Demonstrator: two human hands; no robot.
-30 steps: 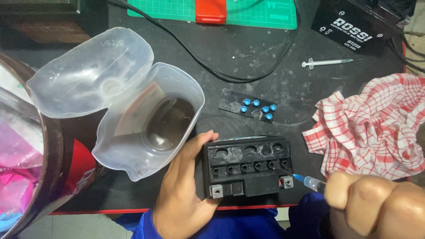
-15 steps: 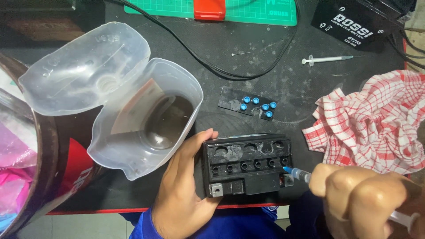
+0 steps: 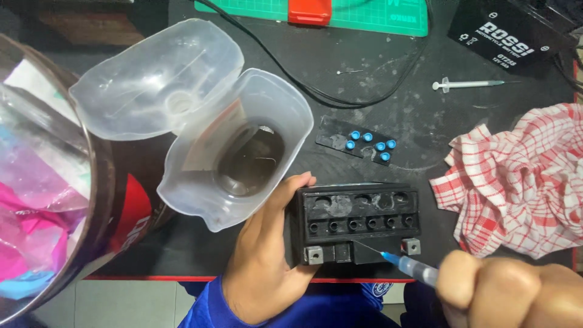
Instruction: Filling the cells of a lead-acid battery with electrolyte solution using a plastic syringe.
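A small black battery (image 3: 358, 222) with a row of open filler holes lies near the front edge of the dark work mat (image 3: 388, 109). My left hand (image 3: 267, 255) grips its left end. My right hand (image 3: 516, 291) is closed around a syringe (image 3: 407, 264) with a blue hub. The needle points up-left, and its tip rests at the battery's front face near the middle. A black strip (image 3: 358, 141) carrying several blue caps lies just behind the battery.
A cut clear plastic jug (image 3: 234, 146) with liquid in its lower half stands left of the battery. A red-and-white checked cloth (image 3: 516, 176) lies right. Behind are a second syringe (image 3: 467, 84), a boxed battery (image 3: 504, 36), a green cutting mat (image 3: 364, 15) and a black cable (image 3: 291, 73).
My right hand has moved left with the syringe, bringing the needle tip from the battery's right end toward its middle. My left hand still holds the battery.
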